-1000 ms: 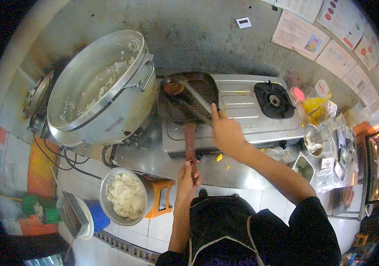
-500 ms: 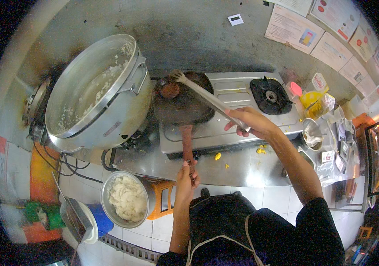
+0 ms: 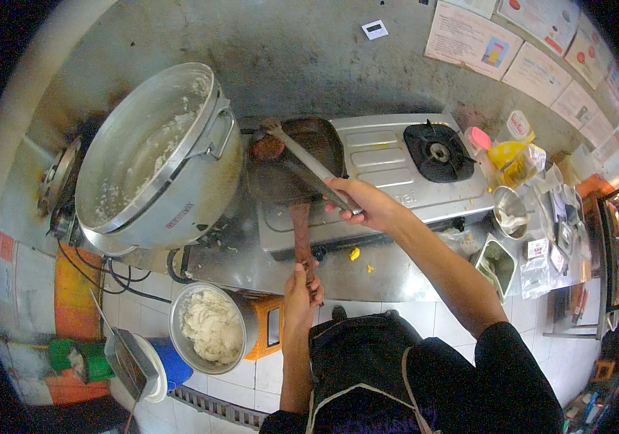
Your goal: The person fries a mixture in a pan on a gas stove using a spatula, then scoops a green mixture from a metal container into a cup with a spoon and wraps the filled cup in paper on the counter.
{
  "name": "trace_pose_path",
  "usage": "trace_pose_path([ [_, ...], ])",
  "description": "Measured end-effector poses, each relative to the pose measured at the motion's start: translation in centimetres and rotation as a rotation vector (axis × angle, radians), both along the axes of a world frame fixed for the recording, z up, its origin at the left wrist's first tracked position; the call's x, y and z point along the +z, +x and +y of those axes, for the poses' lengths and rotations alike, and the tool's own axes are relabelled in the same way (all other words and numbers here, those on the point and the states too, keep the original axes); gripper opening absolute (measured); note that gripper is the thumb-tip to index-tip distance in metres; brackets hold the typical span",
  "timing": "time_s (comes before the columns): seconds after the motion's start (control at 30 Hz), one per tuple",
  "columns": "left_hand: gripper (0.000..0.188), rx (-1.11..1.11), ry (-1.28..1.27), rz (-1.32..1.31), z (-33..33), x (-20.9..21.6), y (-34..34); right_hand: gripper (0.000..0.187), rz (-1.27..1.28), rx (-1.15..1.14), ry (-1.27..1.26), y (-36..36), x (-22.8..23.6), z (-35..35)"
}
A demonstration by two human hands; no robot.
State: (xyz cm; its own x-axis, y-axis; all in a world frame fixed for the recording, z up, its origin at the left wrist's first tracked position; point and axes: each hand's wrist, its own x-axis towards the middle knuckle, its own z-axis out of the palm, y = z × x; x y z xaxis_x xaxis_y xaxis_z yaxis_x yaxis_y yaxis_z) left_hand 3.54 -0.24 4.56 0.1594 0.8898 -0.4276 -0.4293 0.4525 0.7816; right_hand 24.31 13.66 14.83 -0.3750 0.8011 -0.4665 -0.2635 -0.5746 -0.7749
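Counter [image 3: 396,281] of bright steel runs along beneath the stove [image 3: 382,155], which is silver and serves as our marker for everything else. Left of the stove we have a huge metal pot [image 3: 179,199], white remnants clinging to its inner wall. In front of the stove and to its left, lower down, we see a metal bowl [image 3: 251,318] heaped with a soft white mass [image 3: 212,325]. On the stove's left end sits our dark, squarish pan [image 3: 291,186], its brown handle [image 3: 301,231] pointing out past the stove's front edge. Above the stove's left half, our metal tongs [image 3: 309,163] slant back over the pan. Our right grip [image 3: 367,206], over the front of the stove, is pinching the tongs by their near end. Our left grip [image 3: 300,293], just in front of the stove, is wrapped around the pan's handle. At the stove's far left, inside the pan, lies a round brown patty [image 3: 267,150]; the tongs' tips are right by it, though we cannot tell whether they touch. Just in front of the stove we spot small yellow scraps [image 3: 354,254].
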Motion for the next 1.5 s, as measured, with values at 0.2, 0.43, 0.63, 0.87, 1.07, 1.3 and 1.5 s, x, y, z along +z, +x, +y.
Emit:
trace_pose_path([
  [0.2, 0.049, 0.031, -0.027, -0.036, 0.0, -0.2, -0.1, 0.033, -0.031, -0.004, 0.034, -1.0, -0.1, 0.9],
  [0.43, 0.054, 0.039, -0.007, -0.013, -0.1, -0.5, 0.0, 0.029, -0.12, -0.025, 0.028, -2.6, -0.8, 2.5],
  [0.63, 0.054, 0.026, -0.003, -0.037, 0.1, -0.7, -0.1, 0.029, -0.197, -0.015, 0.008, -2.0, -0.5, 2.6],
  [0.87, 0.053, 0.009, -0.03, -0.078, 0.2, -0.9, -0.5, 0.036, -0.476, -0.056, 0.23, 1.4, -0.6, -1.5],
  [1.07, 0.05, 0.007, -0.077, -0.092, 0.2, -1.0, -0.7, 0.035, -1.153, -0.077, 0.712, 3.6, -2.1, -3.8],
  [1.3, 0.049, -0.042, -0.018, -0.1, 0.2, -0.5, -0.9, 0.024, -1.269, -0.111, 0.887, 4.1, -4.0, -4.9],
  [1.5, 0.05, -0.025, -0.04, -0.061, 0.0, -0.1, -0.8, 0.024, -1.276, -0.115, 0.907, 4.2, -3.9, -5.3],
])
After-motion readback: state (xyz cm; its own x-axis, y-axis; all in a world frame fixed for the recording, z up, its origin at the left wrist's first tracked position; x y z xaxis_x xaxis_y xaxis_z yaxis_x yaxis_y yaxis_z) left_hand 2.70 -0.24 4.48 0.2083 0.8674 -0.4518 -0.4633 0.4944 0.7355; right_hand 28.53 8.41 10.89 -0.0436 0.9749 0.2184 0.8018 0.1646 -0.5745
